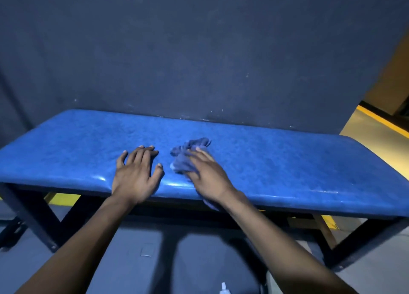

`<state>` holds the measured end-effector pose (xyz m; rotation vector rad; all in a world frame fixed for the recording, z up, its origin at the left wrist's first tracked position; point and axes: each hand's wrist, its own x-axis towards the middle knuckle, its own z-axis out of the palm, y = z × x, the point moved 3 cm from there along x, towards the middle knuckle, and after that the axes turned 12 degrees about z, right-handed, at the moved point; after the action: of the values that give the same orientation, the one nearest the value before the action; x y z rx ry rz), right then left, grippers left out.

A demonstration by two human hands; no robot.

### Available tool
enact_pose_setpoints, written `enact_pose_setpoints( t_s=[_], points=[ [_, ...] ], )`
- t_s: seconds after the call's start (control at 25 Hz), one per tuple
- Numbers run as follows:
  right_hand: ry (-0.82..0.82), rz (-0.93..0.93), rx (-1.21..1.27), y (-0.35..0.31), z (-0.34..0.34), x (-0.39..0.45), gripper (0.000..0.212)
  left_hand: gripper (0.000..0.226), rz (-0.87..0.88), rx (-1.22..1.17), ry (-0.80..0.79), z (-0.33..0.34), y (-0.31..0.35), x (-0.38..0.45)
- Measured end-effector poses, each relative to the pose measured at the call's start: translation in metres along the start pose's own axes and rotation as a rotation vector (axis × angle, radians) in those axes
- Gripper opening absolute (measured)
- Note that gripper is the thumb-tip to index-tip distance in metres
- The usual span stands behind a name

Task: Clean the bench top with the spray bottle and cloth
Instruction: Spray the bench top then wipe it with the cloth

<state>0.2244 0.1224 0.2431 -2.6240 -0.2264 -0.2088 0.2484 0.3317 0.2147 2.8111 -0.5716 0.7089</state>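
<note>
A long padded bench top [287,167] in glossy blue runs across the view on dark metal legs. My left hand [136,175] rests flat on its front middle, fingers spread. A crumpled blue cloth [184,158] lies just right of it, and my right hand [207,176] presses down on the cloth with straight fingers; a corner of the cloth hangs over the front edge under my wrist. The white tip of the spray bottle [224,288] pokes into view at the bottom edge, between my legs; the bottle's body is out of view.
A dark blue wall [199,50] stands right behind the bench. A bench leg [33,218] slants down at the left. Yellow floor marking [380,119] and pale floor show at the right. My trousered legs [132,260] fill the lower middle.
</note>
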Motion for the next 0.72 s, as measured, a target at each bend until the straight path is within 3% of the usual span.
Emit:
enact_pose_setpoints(
  t_s=[0.2,0.36,0.52,0.72],
  points=[
    [0.119,-0.001,-0.106,0.049,-0.022,-0.077,0.072,0.059,-0.008,-0.027,0.010,-0.003,0.003,-0.003],
    [0.210,0.243,-0.167,0.141,-0.068,-0.107,0.067,0.059,-0.009,-0.035,0.010,-0.003,0.001,-0.004],
    [0.238,0.452,-0.177,0.194,-0.093,-0.060,0.061,0.060,-0.018,-0.033,0.002,-0.001,0.003,-0.003],
    [0.180,0.491,-0.148,0.155,-0.067,0.042,0.056,0.057,-0.015,-0.016,-0.006,0.000,0.002,-0.002]
  ],
)
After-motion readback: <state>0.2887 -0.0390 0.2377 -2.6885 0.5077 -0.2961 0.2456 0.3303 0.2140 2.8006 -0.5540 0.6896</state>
